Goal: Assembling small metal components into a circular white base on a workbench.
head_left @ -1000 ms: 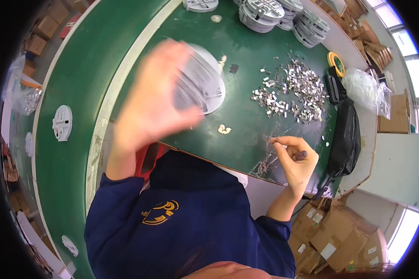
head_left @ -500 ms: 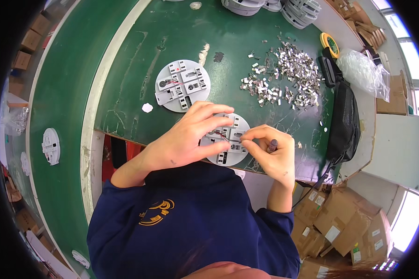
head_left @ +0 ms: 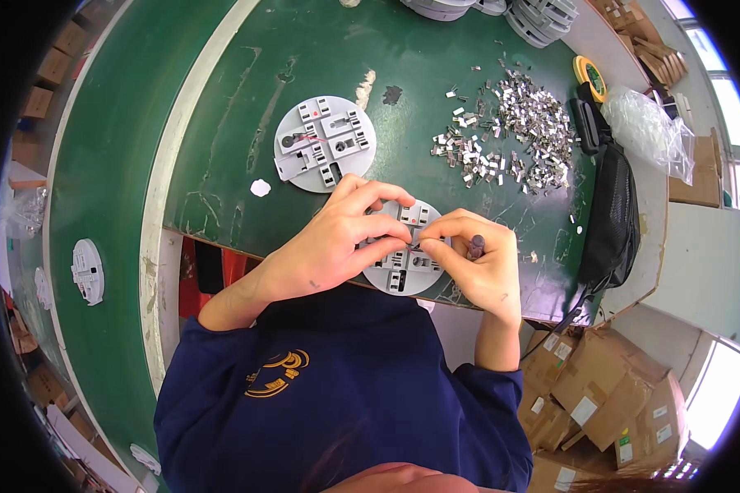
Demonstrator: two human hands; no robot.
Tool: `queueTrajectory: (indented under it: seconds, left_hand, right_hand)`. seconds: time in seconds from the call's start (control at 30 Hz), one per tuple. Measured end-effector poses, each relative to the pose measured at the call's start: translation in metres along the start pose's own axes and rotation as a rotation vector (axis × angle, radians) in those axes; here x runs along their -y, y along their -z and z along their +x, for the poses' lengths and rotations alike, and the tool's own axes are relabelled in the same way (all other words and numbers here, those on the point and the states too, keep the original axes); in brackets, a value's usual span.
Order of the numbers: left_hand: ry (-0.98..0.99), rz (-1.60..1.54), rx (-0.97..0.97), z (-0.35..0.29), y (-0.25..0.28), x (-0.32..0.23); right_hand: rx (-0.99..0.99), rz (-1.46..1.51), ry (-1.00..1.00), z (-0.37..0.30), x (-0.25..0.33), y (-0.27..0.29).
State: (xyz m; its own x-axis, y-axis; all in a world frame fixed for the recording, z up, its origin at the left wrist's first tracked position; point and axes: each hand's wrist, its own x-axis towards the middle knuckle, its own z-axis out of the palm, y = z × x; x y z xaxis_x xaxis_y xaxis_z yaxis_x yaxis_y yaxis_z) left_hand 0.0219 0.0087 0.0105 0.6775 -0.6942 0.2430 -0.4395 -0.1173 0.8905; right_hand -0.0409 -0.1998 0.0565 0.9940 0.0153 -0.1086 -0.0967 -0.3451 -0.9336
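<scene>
At the near edge of the bench lies a round light-grey plastic base with slots, raised blocks and a small red dot. My left hand reaches over its left side, thumb and index fingertip pinched together near the middle. My right hand meets it there with a pinch of its own. Whatever is between the fingertips is too small to make out, perhaps a thin wire. A dark, rounded tool handle pokes out of the curled fingers of my right hand. Farther left sits a second grey base with red wire and a round black part.
A heap of small shiny metal clips spreads at the back right. Behind it are stacked grey bases, yellow tape, a clear plastic bag and a black pouch. Cardboard boxes stand at lower right.
Left thumb and index finger have closed from apart into a pinch. The right fingertips have moved slightly left to meet them. The wires seen over the base are now mostly covered.
</scene>
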Motion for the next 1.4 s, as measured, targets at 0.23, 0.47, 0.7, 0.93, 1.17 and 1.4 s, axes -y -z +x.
queueTrajectory:
  seconds: [0.23,0.47,0.7,0.93,1.17,1.4]
  left_hand:
    - [-0.003,0.003,0.006,0.0,0.0,0.002]
    - [-0.003,-0.029,0.012,0.002,0.001,0.005]
    - [-0.019,-0.023,-0.014,-0.002,-0.002,0.005]
    - [-0.041,-0.025,-0.062,-0.009,-0.003,0.006]
    - [-0.1,0.064,-0.121,-0.011,-0.004,0.007]
    - [-0.113,0.072,-0.136,-0.011,-0.005,0.006]
  right_hand:
    - [0.023,0.021,-0.062,0.003,0.0,0.0]
    - [0.045,0.041,-0.114,0.007,-0.001,0.002]
    - [0.051,-0.022,-0.109,0.006,0.001,0.002]
    - [0.022,-0.223,0.093,0.002,0.007,-0.007]
    - [-0.012,-0.408,0.283,0.0,0.0,-0.018]
    - [-0.063,-0.558,0.438,-0.005,-0.007,-0.024]
